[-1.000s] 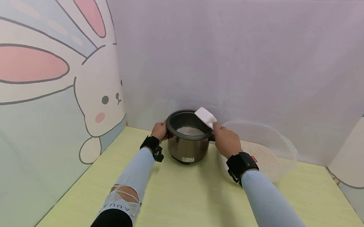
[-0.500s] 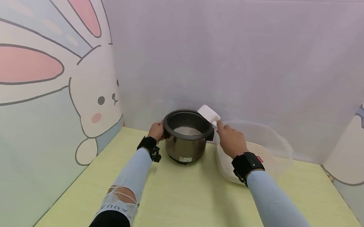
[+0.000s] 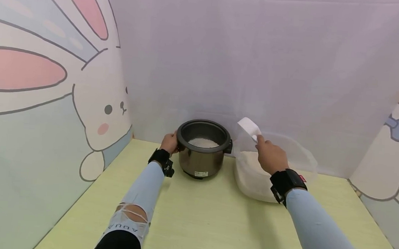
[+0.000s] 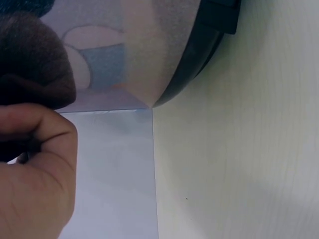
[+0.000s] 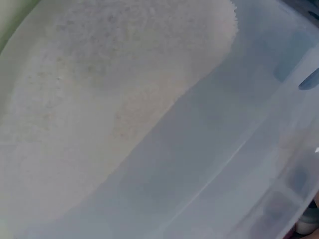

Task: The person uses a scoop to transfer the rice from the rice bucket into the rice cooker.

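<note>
A brown rice cooker [image 3: 200, 160] with a dark rim stands near the back wall, white rice [image 3: 203, 142] at its bottom. My left hand [image 3: 169, 142] grips its left side handle; the left wrist view shows that hand [image 4: 47, 164] with bent fingers beside the cooker's shiny wall [image 4: 164, 35]. In my right hand [image 3: 271, 155] is a white scoop [image 3: 248, 126], held by its handle and tilted above the left part of a translucent tub [image 3: 250, 186]. Sloping rice [image 5: 99, 124] shows inside that tub in the right wrist view; neither scoop nor hand is clear there.
Both containers stand on a pale yellow-green table [image 3: 194, 215], the tub right of the cooker with a narrow gap between. A plain light wall [image 3: 251, 59] rises close behind. Side walls with rabbit drawings [image 3: 101, 95] close off the left and right.
My right hand has carried the scoop rightward from the cooker's rim to over the tub. The left hand has stayed at the cooker's handle. The head view has shifted slightly.
</note>
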Action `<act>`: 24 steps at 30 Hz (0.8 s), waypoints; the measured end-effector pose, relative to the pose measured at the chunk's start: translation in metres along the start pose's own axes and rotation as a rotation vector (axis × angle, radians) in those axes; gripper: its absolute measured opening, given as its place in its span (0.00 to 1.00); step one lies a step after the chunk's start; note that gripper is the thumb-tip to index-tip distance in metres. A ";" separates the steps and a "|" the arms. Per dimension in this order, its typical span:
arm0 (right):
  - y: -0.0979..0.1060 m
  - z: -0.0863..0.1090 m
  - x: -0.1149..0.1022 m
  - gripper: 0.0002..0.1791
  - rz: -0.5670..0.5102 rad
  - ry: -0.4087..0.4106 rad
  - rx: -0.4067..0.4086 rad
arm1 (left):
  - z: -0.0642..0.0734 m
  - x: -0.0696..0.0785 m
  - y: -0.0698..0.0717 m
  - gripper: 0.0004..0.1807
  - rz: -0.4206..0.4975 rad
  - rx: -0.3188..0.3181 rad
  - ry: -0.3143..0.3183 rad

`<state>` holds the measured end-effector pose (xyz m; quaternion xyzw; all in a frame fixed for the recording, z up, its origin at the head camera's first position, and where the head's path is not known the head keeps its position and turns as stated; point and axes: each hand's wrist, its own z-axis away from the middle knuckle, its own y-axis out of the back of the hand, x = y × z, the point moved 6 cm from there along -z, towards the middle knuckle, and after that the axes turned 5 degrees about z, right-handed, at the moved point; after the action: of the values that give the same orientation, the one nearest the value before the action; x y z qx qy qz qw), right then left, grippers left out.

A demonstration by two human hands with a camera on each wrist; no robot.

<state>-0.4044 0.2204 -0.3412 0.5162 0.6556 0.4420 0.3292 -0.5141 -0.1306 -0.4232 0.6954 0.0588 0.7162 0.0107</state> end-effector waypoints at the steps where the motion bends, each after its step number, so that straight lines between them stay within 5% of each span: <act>1: -0.001 0.002 0.004 0.19 -0.014 -0.014 -0.011 | 0.001 0.001 0.000 0.26 -0.001 0.001 -0.001; 9: -0.014 0.017 0.028 0.11 -0.071 -0.140 -0.106 | 0.002 0.002 0.002 0.25 0.008 0.007 -0.005; 19: -0.029 0.033 0.043 0.07 -0.174 -0.300 -0.401 | -0.006 -0.006 0.001 0.25 0.016 0.013 0.020; 24: -0.035 0.034 0.048 0.09 -0.187 -0.334 -0.418 | -0.011 -0.007 0.001 0.26 0.011 0.015 0.018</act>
<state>-0.3998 0.2718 -0.3858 0.4401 0.5316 0.4443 0.5712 -0.5247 -0.1331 -0.4302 0.6892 0.0604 0.7220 0.0012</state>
